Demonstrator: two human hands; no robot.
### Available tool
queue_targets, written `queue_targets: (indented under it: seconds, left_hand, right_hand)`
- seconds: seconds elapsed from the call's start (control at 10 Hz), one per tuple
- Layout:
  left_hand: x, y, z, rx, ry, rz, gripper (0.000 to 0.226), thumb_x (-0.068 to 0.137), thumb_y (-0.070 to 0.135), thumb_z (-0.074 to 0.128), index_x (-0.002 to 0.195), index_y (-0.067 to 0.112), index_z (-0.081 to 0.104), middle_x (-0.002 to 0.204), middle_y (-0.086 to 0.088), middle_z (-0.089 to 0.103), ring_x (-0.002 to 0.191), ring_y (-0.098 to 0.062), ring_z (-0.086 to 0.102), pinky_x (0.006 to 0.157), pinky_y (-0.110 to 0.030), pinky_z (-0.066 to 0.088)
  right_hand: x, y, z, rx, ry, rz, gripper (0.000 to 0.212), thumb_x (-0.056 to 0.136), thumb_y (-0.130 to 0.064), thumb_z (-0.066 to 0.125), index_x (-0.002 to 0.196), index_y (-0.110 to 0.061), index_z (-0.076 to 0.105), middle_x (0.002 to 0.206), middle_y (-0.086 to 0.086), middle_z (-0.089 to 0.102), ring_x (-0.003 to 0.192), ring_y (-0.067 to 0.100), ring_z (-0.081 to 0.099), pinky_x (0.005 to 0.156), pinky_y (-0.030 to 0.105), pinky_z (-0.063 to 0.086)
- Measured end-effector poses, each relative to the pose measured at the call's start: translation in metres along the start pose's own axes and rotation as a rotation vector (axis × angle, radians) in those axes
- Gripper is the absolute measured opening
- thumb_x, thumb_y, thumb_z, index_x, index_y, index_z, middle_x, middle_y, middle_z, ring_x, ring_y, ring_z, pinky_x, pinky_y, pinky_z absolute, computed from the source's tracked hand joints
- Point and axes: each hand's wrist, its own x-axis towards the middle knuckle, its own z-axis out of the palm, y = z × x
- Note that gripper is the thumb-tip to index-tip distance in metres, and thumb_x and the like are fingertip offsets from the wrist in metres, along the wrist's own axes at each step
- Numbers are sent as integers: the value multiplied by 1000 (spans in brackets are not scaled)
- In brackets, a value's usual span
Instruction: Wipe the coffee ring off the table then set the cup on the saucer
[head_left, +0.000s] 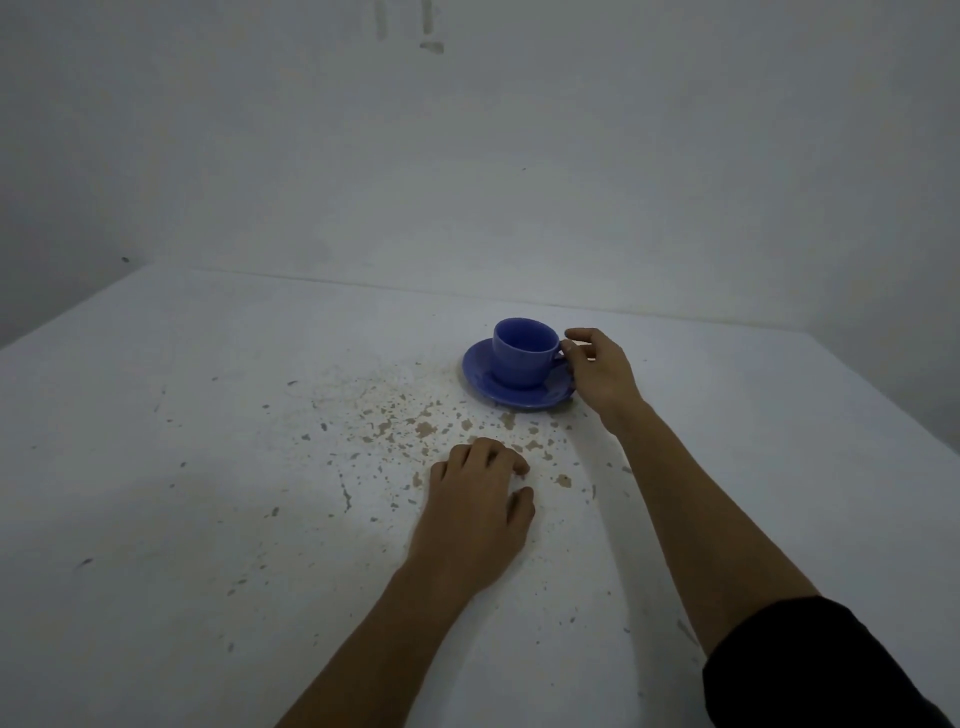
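A blue cup (522, 351) stands upright on a blue saucer (480, 369) toward the back of the white table (182, 467). My right hand (602, 371) is at the cup's right side, fingers curled at its handle, which they hide. My left hand (478, 514) rests palm down on the table in front of the saucer, fingers curled under; I cannot see anything in it. Brown speckled stains (410, 426) spread over the table between my left hand and the saucer.
A pale wall (467, 156) rises right behind the table's far edge. The table's left edge runs diagonally at the left, and its right edge slants down at the far right. My right forearm crosses the near right part of the table.
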Motion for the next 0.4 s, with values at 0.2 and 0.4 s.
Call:
queue_targets:
  seconds: [0.2,0.4]
  left_hand:
    - [1,1,-4,0,-1,-4,27,91,41,44,113,32,55,121,11,53,111,-8,45,100,-30,37]
    - [-1,3,-8,-42,3,-32,24,90,39,47,111,31,56,117,11,54,108,-8,45,94,-25,33]
  right_hand:
    - [-33,16,1,79,218,35,10,96,-24,53,105,-21,53,101,-6,57,83,5,54,63,9,37]
    - [-94,29,5,12,210,30,7,94,-24,54,88,-27,56,82,-10,59,72,3,56,62,9,39]
